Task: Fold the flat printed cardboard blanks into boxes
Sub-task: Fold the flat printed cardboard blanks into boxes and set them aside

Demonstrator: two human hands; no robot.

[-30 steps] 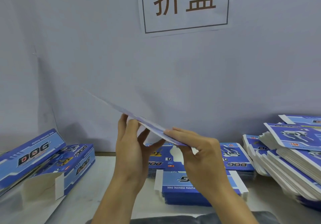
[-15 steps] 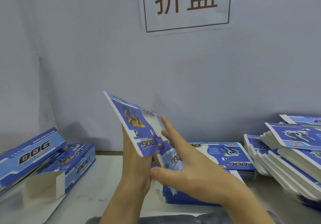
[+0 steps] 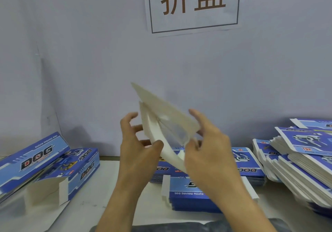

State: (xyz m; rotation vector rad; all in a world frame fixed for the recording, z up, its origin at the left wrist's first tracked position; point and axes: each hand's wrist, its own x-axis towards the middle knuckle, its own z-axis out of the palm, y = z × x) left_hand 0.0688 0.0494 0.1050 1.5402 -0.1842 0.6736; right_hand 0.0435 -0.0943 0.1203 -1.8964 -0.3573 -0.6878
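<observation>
Both hands hold one cardboard blank (image 3: 167,122) above the worktop (image 3: 111,183): left hand (image 3: 138,147) grip clamped on its near-left edge, right hand (image 3: 210,147) grip clamped on its right side.

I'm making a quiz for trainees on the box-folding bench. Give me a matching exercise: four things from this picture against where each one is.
Things:
1. held blank
2. folded DOG boxes
3. fanned pile of blanks
4. paper sign

Places:
A. on the wall, top centre
B. on the table's left side
C. in the air between the left hand and right hand
D. on the table's right side

Pairs: 1-C, 2-B, 3-D, 4-A
</observation>
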